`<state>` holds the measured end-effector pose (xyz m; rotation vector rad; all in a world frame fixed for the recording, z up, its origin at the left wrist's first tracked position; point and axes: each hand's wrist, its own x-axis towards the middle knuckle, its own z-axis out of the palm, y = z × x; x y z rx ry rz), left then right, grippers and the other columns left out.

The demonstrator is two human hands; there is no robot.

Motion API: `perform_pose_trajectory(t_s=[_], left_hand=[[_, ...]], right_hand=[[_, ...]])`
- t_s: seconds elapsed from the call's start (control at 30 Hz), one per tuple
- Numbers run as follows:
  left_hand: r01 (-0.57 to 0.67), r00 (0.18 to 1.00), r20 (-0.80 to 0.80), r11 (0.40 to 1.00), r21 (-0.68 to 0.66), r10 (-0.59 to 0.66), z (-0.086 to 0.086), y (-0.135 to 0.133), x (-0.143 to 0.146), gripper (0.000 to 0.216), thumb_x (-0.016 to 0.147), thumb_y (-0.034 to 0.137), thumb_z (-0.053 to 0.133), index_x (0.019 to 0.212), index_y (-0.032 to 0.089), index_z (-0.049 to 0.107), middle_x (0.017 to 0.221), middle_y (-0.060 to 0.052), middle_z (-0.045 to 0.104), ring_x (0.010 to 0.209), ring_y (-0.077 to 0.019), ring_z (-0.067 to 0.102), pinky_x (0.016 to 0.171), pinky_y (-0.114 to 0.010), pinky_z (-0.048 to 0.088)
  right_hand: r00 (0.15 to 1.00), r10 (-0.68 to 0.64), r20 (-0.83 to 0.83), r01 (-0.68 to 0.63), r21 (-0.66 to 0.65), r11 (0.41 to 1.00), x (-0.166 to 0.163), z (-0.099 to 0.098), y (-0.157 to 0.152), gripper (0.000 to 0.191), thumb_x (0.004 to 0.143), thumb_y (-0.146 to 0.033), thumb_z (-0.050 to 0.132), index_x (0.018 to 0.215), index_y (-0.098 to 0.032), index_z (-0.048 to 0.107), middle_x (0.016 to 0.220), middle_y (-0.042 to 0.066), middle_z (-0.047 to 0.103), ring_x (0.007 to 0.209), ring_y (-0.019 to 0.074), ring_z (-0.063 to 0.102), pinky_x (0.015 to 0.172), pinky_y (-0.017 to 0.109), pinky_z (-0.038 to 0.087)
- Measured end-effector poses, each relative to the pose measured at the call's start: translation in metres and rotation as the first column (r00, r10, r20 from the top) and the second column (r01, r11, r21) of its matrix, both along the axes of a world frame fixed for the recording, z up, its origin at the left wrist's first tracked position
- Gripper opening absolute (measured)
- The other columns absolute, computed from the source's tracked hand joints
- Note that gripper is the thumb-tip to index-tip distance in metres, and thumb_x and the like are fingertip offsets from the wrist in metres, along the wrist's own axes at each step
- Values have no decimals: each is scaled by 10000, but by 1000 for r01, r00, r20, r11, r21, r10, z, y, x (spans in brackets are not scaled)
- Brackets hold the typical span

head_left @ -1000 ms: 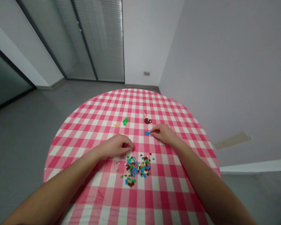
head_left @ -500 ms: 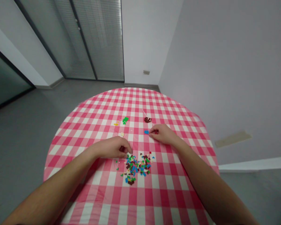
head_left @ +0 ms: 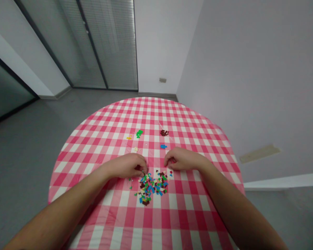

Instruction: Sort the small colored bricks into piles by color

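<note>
As we look down from the head view, the mixed pile (head_left: pixel 149 187) of small coloured pieces lies on the round table (head_left: pixel 125 222), between us and the far edge, with both our hands at the pile's far side. Our left hand (head_left: pixel 130 165) comes in from the table's left edge, its thumb and finger drawn close together at the pile's far left fringe; we cannot tell whether a piece is between them. Our right hand (head_left: pixel 184 159) rests towards the right edge, fingers curled and tips narrow, just beyond the red piece (head_left: pixel 171 172); we see nothing in it, but cannot be sure. The left seems the nearer to the pile, which runs from its fingertips towards the near edge and the right, too ragged for us to read a clear long axis. Towards the far edge, beyond our hands, we have separate groups: blue pieces (head_left: pixel 163 147) near the right fingers, brown pieces (head_left: pixel 164 133) farther out, and, nearer the left edge, green pieces (head_left: pixel 139 133), yellow pieces (head_left: pixel 129 138) and cream pieces (head_left: pixel 136 149).
</note>
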<state>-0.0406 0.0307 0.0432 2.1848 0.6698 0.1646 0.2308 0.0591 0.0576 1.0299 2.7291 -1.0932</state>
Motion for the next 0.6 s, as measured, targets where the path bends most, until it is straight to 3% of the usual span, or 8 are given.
perform_pose_trajectory(t_s=[0.2,0.6], left_hand=[[-31,999,-43,999,-14,30,-2,1,2,89,828,144,627,814,173,710,795,-26,679,682,-137,594,667,-258,435],[-83,996,-33,990,-114,79,-2,-1,-3,79,823,202,660,876,177,713,702,7,629,585,-111,523,560,-234,394]], right_hand=[[998,-2,68,7,-69,998,-1,1,-1,169,751,-141,675,871,-191,782,710,11,726,597,121,606,529,207,404],[999,41,-23,-41,2,999,-14,-13,-6,126,770,-160,686,843,-194,783,747,19,727,632,127,615,564,217,413]])
